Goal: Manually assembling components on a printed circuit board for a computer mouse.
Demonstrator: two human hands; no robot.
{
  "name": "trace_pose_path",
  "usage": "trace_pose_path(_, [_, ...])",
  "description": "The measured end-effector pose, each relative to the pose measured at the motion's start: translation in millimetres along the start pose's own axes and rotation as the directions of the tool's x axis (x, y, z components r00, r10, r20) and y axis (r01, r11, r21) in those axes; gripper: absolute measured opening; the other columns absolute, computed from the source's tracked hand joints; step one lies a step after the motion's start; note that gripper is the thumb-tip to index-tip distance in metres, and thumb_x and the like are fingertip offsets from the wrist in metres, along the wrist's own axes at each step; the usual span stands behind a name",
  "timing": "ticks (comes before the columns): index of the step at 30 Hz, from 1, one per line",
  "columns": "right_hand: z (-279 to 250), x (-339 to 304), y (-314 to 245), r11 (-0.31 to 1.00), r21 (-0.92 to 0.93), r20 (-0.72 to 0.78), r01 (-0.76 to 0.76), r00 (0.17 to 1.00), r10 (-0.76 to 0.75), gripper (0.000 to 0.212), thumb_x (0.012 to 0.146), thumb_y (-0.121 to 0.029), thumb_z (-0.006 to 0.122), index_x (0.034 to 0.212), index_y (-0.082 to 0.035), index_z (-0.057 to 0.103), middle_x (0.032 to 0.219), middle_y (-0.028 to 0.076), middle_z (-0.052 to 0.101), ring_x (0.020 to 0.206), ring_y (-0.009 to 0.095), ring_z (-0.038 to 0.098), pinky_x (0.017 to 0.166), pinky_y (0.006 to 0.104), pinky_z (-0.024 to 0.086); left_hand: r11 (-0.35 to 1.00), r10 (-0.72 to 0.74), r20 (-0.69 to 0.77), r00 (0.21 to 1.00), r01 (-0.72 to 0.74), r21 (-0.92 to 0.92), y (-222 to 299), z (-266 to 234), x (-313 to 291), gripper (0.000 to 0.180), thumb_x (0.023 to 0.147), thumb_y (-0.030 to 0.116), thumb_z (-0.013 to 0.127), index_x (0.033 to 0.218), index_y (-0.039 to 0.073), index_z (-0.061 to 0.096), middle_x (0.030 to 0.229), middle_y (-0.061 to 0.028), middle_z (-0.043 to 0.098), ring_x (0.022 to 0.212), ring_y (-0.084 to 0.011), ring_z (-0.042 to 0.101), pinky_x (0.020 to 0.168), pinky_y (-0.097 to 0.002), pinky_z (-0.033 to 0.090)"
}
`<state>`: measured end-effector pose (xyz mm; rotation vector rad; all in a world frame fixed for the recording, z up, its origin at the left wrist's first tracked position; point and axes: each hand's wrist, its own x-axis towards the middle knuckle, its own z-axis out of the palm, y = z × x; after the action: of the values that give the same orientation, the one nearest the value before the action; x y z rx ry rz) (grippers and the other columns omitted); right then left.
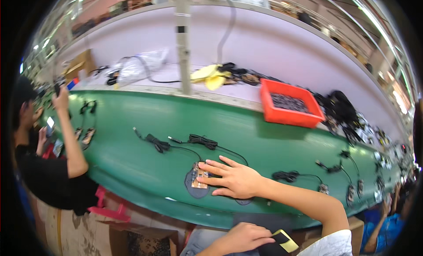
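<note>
1. The small circuit board (199, 175), tan with blue and dark components, lies flat in a dark oval housing shell (195, 188) on the green conveyor belt (132, 154), at the belt's near edge.
2. The right hand (233, 179) lies palm-down just right of the board, fingers spread wide and flat; the fingertips touch the board, and nothing is grasped.
3. Status, as judged: the board is seated in its shell but the shell is open, so closing appears outstanding.
4. The left hand (246, 240), well below the board and off the belt, has its fingers curled narrow around a black block with a yellow tag (282, 243).
5. Beyond the board lie thin black bundled cables (202, 141); right of it, another coiled cable (286, 176) with further units.
6. Far behind the board, a rigid red plastic bin (288, 104) holds small dark parts.
7. Far left of the board, another person's arm (70, 137) reaches over the belt.
</note>
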<state>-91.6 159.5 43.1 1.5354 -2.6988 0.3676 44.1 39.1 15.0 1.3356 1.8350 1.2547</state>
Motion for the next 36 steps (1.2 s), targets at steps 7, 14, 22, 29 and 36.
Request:
trace_pose_path(7, [-25.4, -151.8, 3.3, 0.991, -0.090, 0.037, -0.099, 0.994, 0.103, 0.054, 0.101, -0.043, 0.052, 0.152, -0.027, 0.046, 0.166, 0.006, 0.030, 0.151, 0.027, 0.032, 0.123, 0.0494, 0.024, 0.989, 0.010, -0.294, 0.956, -0.052, -0.137, 7.5, 10.9, 21.0, 0.015, 0.087, 0.017, 0.078, 0.085, 0.003, 0.072, 0.070, -0.0077, 0.067, 0.059, -0.0211, 0.066, 0.054, -0.0316, 0.050])
trace_pose_path(14, [-50.9, -204.5, -82.6, 0.840, 0.392, -0.590, -0.376, 0.598, 0.542, 0.034, 0.084, -0.016, 0.076, 0.118, -0.011, 0.073, 0.123, 0.008, 0.067, 0.114, 0.027, 0.062, 0.101, 0.0428, 0.046, 0.957, -0.249, -0.379, 0.891, 0.167, -0.236, 12.2, 11.6, 8.8, 0.018, 0.090, 0.013, 0.077, 0.082, -0.001, 0.070, 0.059, -0.0061, 0.062, 0.047, -0.0125, 0.063, 0.045, -0.0272, 0.045])
trace_pose_path(22, [-7.5, -195.7, -161.5, 0.616, 0.318, -0.649, -0.721, 0.308, 0.696, 0.037, 0.069, -0.015, 0.088, 0.104, -0.015, 0.079, 0.099, -0.001, 0.065, 0.094, 0.021, 0.055, 0.086, 0.0367, 0.045, 0.981, -0.175, -0.377, 0.909, 0.127, -0.148, 11.7, 8.3, 9.5, 0.014, 0.088, 0.008, 0.077, 0.081, -0.001, 0.070, 0.065, -0.0080, 0.066, 0.052, -0.0148, 0.069, 0.045, -0.0262, 0.048])
trace_pose_path(29, [10.4, -194.9, -155.4, 0.666, 0.210, -0.743, -0.716, 0.326, 0.585, 0.034, 0.063, -0.008, 0.090, 0.095, -0.016, 0.079, 0.096, -0.002, 0.066, 0.090, 0.021, 0.053, 0.080, 0.0361, 0.044, 0.980, -0.183, -0.370, 0.911, 0.138, -0.146, 8.3, 9.9, 9.9, 0.015, 0.088, 0.007, 0.077, 0.080, -0.001, 0.068, 0.066, -0.0087, 0.067, 0.053, -0.0152, 0.069, 0.045, -0.0262, 0.048])
trace_pose_path(36, [17.7, -192.4, -160.5, 0.683, 0.255, -0.693, -0.685, 0.363, 0.623, 0.028, 0.075, -0.012, 0.085, 0.098, -0.015, 0.068, 0.105, -0.004, 0.070, 0.093, 0.018, 0.059, 0.086, 0.0368, 0.038, 0.967, -0.225, -0.369, 0.902, 0.163, -0.194, 11.6, 5.1, 10.0, 0.017, 0.090, 0.008, 0.076, 0.079, -0.002, 0.067, 0.063, -0.0090, 0.066, 0.053, -0.0151, 0.070, 0.045, -0.0263, 0.048])
